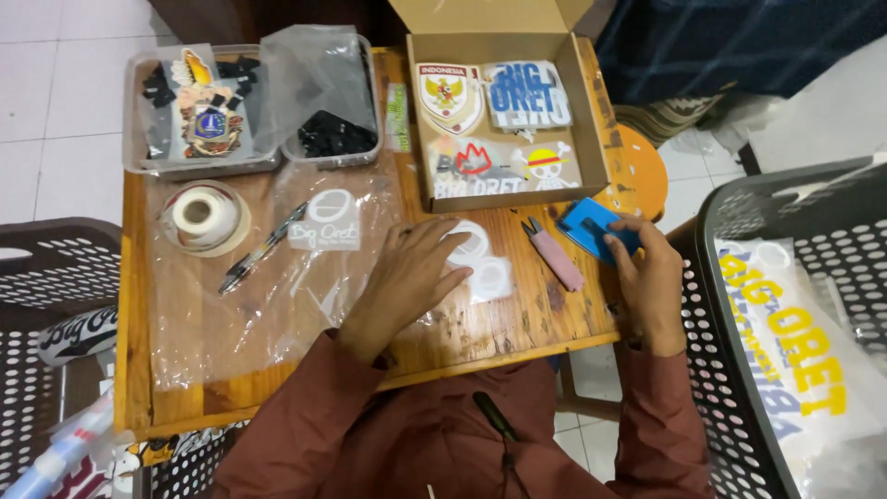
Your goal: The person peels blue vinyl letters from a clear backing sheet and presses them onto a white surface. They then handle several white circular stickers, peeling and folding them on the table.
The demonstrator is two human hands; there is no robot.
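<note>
Resting flat, fingers spread, the left hand presses white round-cut sticker sheets on the wooden bench. Right hand grips a blue rectangular plastic tool beside a pink utility knife, near the open cardboard box.

tape roll and pen left side of table, cardboard box far edge, two plastic tubs far-left corner
</note>
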